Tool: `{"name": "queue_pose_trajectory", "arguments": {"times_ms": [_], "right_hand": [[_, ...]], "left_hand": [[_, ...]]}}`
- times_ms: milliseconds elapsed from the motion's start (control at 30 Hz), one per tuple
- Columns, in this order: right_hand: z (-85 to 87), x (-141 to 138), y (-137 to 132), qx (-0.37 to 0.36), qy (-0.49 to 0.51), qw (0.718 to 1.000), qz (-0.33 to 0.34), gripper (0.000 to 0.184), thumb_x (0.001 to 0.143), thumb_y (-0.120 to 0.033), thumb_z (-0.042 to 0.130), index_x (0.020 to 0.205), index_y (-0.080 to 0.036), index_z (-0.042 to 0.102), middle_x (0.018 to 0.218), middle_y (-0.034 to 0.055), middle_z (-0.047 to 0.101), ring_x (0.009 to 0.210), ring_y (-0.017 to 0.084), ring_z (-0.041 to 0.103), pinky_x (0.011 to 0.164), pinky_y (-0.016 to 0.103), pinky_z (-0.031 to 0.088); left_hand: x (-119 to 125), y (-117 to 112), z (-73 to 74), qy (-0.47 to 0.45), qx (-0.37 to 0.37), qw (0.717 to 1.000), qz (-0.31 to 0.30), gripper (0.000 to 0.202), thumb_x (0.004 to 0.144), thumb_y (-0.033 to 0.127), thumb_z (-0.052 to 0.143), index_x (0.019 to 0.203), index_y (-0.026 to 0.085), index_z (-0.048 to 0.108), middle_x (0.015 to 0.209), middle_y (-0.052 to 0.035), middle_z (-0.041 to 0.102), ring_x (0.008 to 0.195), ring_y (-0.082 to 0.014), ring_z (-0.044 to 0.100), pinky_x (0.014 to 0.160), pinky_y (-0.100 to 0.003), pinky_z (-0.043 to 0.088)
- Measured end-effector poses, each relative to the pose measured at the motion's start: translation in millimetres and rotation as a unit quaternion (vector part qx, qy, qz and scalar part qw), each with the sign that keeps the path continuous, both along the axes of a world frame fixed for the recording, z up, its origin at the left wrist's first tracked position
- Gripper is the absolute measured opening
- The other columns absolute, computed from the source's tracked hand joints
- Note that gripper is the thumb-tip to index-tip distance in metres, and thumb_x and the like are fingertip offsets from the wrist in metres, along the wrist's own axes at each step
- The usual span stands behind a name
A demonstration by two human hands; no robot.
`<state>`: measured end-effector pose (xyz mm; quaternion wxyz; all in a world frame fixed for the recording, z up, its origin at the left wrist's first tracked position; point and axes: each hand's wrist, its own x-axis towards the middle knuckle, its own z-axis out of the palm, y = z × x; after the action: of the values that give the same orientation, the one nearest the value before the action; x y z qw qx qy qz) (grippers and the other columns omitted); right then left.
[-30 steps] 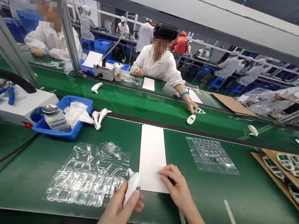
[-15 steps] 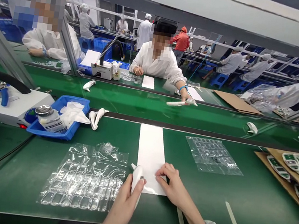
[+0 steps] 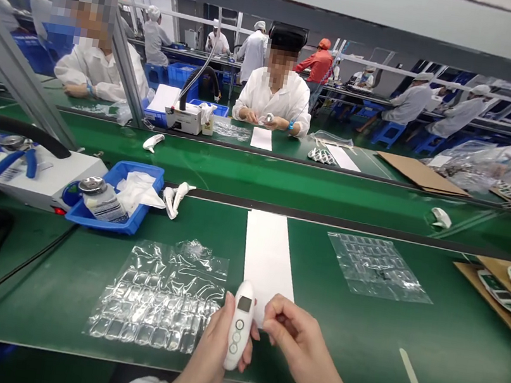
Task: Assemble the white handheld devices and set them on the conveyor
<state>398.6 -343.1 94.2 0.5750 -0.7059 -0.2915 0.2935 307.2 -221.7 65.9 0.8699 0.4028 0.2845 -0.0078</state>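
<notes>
A white ear thermometer (image 3: 235,352) with a small dark screen and round buttons rests upright in my left hand (image 3: 211,345), its button face turned up towards me. My fingers wrap around its sides and back. Just to its right is my right hand (image 3: 298,339), thumb and forefinger pinched together, apart from the thermometer; whatever they hold, if anything, is too small to make out. Beneath and beyond both hands lies a strip of white paper (image 3: 269,245). On the left, a sheet of clear square film pieces (image 3: 147,303) lies flat on the green bench.
A blue tray (image 3: 135,225) with a bottle and white wipes stands at the left, with two white thermometer bodies (image 3: 177,199) beside it. A second clear sheet (image 3: 378,267) lies right. Cardboard with panels (image 3: 500,292) is at the far right. A co-worker (image 3: 275,92) sits opposite.
My left hand has turned the thermometer so its screen and buttons face me. My right hand has lifted from the paper and come closer, fingers pinched. The co-worker opposite has drawn an arm back.
</notes>
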Motion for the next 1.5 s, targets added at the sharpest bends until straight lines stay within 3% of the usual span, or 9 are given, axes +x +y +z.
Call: {"name": "queue_pose_trajectory", "arguments": {"times_ms": [167, 367, 1067, 1300, 1500], "right_hand": [[3.2, -13.0, 23.2, -0.015, -0.045, 0.999, 0.009, 0.018, 0.094, -0.023, 0.049, 0.076, -0.020, 0.051, 0.070, -0.0033, 0.051, 0.062, 0.012, 0.051, 0.061, 0.025, 0.039], [-1.1, -9.9, 29.9, -0.039, -0.080, 0.996, 0.007, 0.018, 0.095, -0.023, 0.048, 0.077, -0.021, 0.052, 0.070, -0.0036, 0.051, 0.062, 0.012, 0.051, 0.059, 0.024, 0.039], [-13.7, -14.9, 38.3, 0.018, 0.050, 0.998, -0.036, 0.024, 0.092, -0.037, 0.055, 0.076, -0.020, 0.051, 0.057, -0.0065, 0.047, 0.051, 0.010, 0.046, 0.051, 0.022, 0.037], [-8.9, -4.2, 34.5, 0.044, 0.051, 0.991, -0.113, 0.029, 0.087, -0.044, 0.061, 0.076, -0.019, 0.051, 0.052, -0.0072, 0.046, 0.047, 0.009, 0.042, 0.050, 0.022, 0.035], [-5.9, -8.1, 31.0, 0.036, 0.057, 0.994, -0.081, 0.031, 0.087, -0.045, 0.060, 0.074, -0.019, 0.051, 0.052, -0.0068, 0.044, 0.047, 0.009, 0.041, 0.050, 0.023, 0.034]], "left_hand": [[-8.1, -4.3, 4.2, 0.031, 0.013, 0.999, 0.027, 0.063, 0.084, 0.072, 0.035, 0.072, 0.014, 0.058, 0.044, 0.0009, 0.053, 0.041, -0.0096, 0.045, 0.044, -0.022, 0.032], [-10.7, -1.3, 1.9, 0.040, 0.023, 0.998, 0.035, 0.070, 0.080, 0.077, 0.033, 0.077, 0.013, 0.060, 0.045, 0.0013, 0.052, 0.041, -0.0099, 0.045, 0.045, -0.022, 0.032], [-12.0, -0.6, 0.6, 0.045, 0.014, 0.998, 0.038, 0.069, 0.077, 0.079, 0.034, 0.076, 0.014, 0.059, 0.045, 0.0019, 0.051, 0.041, -0.0092, 0.043, 0.045, -0.022, 0.030], [-16.0, 1.9, 5.1, 0.045, -0.004, 0.999, 0.028, 0.074, 0.076, 0.081, 0.030, 0.075, 0.014, 0.060, 0.045, 0.0016, 0.050, 0.040, -0.0084, 0.042, 0.044, -0.021, 0.028], [-16.7, 1.6, 6.5, 0.034, -0.021, 0.999, 0.030, 0.075, 0.075, 0.083, 0.029, 0.069, 0.014, 0.060, 0.042, 0.0009, 0.048, 0.038, -0.0080, 0.039, 0.043, -0.021, 0.027]]}}
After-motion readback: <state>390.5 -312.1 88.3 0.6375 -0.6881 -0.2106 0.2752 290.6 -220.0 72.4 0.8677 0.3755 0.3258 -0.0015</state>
